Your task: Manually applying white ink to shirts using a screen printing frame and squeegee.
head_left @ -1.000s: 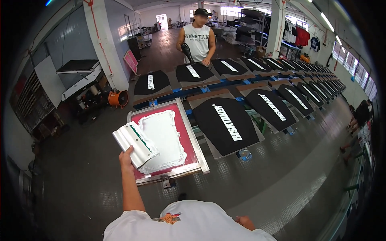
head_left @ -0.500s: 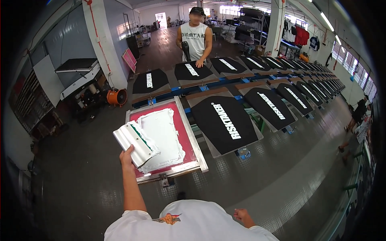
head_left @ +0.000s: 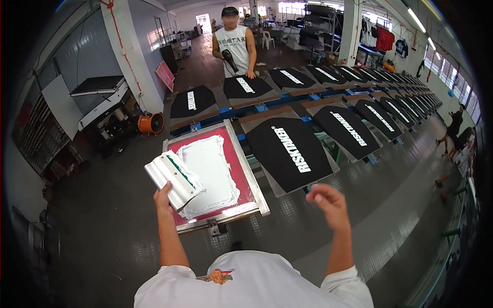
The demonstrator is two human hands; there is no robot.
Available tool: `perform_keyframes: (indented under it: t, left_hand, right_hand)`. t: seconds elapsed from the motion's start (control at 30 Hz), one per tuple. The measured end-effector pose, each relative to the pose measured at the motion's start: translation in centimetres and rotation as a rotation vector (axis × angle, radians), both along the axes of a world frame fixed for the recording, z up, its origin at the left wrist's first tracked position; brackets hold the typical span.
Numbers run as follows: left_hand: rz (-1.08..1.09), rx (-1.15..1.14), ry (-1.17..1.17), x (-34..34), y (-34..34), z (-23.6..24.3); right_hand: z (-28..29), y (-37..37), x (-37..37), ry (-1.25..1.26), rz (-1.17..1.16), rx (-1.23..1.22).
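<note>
My left hand [head_left: 163, 197] grips a wide squeegee [head_left: 173, 178] smeared with white ink, held over the near left corner of a metal-framed printing screen [head_left: 251, 179]. The screen has a red mesh with a thick patch of white ink [head_left: 208, 172] in its middle. My right hand [head_left: 328, 203] is raised to the right of the screen, fingers loosely curled, holding nothing. It hovers near the front edge of a black garment with white lettering [head_left: 290, 151] stretched on a platen.
Two long rows of platens carry black printed garments [head_left: 354, 126]. A person in a white sleeveless shirt [head_left: 233, 43] stands at the far row holding a dark tool. An orange fan [head_left: 150, 123] and a rack [head_left: 100, 97] stand at left. Other people [head_left: 454, 128] are at right.
My right hand has risen into view beside the screen. The left hand keeps the squeegee over the screen's near left corner. The view has shifted slightly.
</note>
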State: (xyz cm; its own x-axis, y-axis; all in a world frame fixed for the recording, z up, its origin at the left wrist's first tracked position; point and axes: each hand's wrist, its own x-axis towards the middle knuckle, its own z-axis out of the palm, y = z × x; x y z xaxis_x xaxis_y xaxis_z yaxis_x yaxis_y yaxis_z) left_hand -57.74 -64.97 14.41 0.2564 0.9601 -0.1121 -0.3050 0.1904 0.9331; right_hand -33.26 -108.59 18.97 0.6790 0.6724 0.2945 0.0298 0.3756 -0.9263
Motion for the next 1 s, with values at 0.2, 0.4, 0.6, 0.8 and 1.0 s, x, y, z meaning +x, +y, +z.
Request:
perform_keyframes:
  t: [0.2, 0.4, 0.6, 0.8, 1.0]
  left_hand:
    - [0.021, -0.001, 0.029, -0.9, 0.7, -0.6]
    - [-0.067, 0.0, -0.039, -0.6, 0.6, -0.5]
    - [-0.009, -0.04, -0.013, -0.9, 0.5, -0.6]
    - [0.031, 0.041, 0.018, -1.4, -0.5, 0.8]
    - [0.068, 0.263, 0.217, -2.0, 0.7, 3.0]
  right_hand:
    - [16.1, 5.8, -5.9, -1.196, 0.079, 0.265]
    - [21.8, 7.7, -13.2, -1.448, 0.131, 0.658]
    - [22.1, 7.7, -13.5, -1.365, -0.201, 0.688]
    - [21.1, 5.4, -14.6, -1.216, -0.402, 0.458]
    - [7.4, 8.0, -7.1, -0.489, 0.632, -0.088]
